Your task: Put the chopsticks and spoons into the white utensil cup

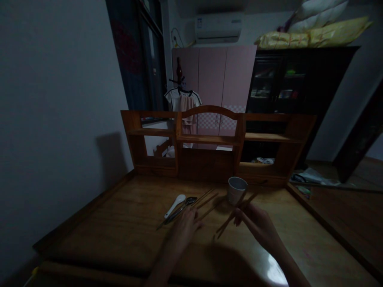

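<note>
My right hand (254, 219) is closed around a pair of wooden chopsticks (226, 224), held slantwise above the table beside a grey cup (237, 190). The cup stands upright, partly behind the sticks. My left hand (189, 221) has its fingers curled together at the near end of a wooden chopstick (212, 208); the fingertips are dim. Just beyond it, more chopsticks (206, 200) point away from me. To its left lie a white spoon (174, 206) and dark metal cutlery (181, 209), close together.
A wooden shelf unit (209, 139) rises at the back of the wooden table (119, 231). A raised edge (324, 229) runs down the right side. The wall (66, 119) is close on the left. Pink cabinets (212, 75) stand farther back.
</note>
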The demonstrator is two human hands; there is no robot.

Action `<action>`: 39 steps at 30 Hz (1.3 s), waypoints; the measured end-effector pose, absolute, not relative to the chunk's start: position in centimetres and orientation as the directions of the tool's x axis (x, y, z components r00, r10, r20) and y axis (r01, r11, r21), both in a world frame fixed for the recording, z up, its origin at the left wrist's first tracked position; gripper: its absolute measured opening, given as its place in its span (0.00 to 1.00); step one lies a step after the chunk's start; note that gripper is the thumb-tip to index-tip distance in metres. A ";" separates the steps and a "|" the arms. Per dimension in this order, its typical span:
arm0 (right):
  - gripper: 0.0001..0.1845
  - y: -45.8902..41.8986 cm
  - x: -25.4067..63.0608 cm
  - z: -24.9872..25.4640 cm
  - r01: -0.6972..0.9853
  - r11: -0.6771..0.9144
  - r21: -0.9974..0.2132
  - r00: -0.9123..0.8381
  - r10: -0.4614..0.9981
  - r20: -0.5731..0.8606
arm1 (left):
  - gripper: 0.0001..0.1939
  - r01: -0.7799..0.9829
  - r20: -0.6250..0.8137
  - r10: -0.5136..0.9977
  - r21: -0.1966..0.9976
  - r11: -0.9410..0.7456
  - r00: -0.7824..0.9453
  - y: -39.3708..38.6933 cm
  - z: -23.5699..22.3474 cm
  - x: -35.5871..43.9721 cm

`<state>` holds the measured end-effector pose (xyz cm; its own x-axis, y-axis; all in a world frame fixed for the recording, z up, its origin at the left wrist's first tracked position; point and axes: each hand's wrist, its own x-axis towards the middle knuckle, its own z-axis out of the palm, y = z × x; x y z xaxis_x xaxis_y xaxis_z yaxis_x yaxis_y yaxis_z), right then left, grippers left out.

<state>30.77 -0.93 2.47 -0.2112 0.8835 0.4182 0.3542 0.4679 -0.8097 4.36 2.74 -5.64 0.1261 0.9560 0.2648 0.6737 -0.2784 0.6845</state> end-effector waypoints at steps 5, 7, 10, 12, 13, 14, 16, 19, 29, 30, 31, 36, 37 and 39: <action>0.11 -1.0 31.5 2.5 0.337 0.455 -0.824 -0.162 0.891 0.425 | 0.03 0.742 0.243 0.950 0.596 -0.306 0.196 3.4 -5.7 4.6; 0.11 -1.1 31.8 2.5 0.347 0.452 -0.822 -0.161 0.892 0.423 | 0.04 0.765 0.221 0.958 0.581 -0.278 0.180 3.5 -5.2 4.8; 0.12 -1.3 32.0 2.5 0.381 0.446 -0.810 -0.153 0.894 0.420 | 0.04 0.766 0.204 0.968 0.595 -0.242 0.147 3.6 -4.0 4.7; 0.12 -1.4 32.0 2.7 0.404 0.447 -0.798 -0.141 0.892 0.429 | 0.02 0.732 0.190 0.972 0.642 -0.229 0.137 3.4 -2.8 4.6; 0.13 -1.5 31.9 2.9 0.412 0.450 -0.792 -0.138 0.890 0.434 | 0.04 0.686 0.188 0.973 0.690 -0.229 0.136 3.1 -2.0 4.6; 0.13 -1.5 31.7 3.1 0.419 0.456 -0.785 -0.137 0.887 0.441 | 0.07 0.614 0.192 0.971 0.753 -0.238 0.141 2.7 -1.3 4.7; 0.13 -1.6 31.2 3.6 0.420 0.473 -0.774 -0.141 0.877 0.459 | 0.11 0.421 0.231 0.961 0.864 -0.275 0.153 1.8 0.1 5.2; 0.14 -1.8 30.1 4.3 0.409 0.498 -0.765 -0.169 0.865 0.473 | 0.12 0.282 0.333 0.937 0.893 -0.351 0.109 0.2 1.5 6.2; 0.09 -1.9 28.3 5.1 0.395 0.542 -0.741 -0.265 0.840 0.473 | 0.12 0.091 0.300 0.952 0.948 -0.305 0.067 -1.5 1.4 7.4; 0.09 -1.9 28.3 5.1 0.393 0.544 -0.741 -0.270 0.839 0.473 | 0.12 0.096 0.302 0.951 0.947 -0.307 0.067 -1.5 1.4 7.5; 0.09 -1.9 28.3 5.1 0.390 0.544 -0.743 -0.273 0.839 0.471 | 0.11 0.104 0.303 0.951 0.946 -0.308 0.065 -1.5 1.4 7.6; 0.09 -2.1 28.4 5.3 0.416 0.529 -0.740 -0.268 0.848 0.457 | 0.11 0.273 0.322 0.944 0.904 -0.328 0.066 -0.7 1.4 7.0; 0.09 -2.1 28.5 5.3 0.427 0.529 -0.733 -0.263 0.849 0.459 | 0.09 0.368 0.330 0.941 0.868 -0.332 0.072 -0.2 1.2 6.5; 0.10 -2.2 28.8 5.4 0.442 0.530 -0.724 -0.251 0.848 0.468 | 0.06 0.592 0.327 0.941 0.742 -0.314 0.089 0.9 0.4 5.0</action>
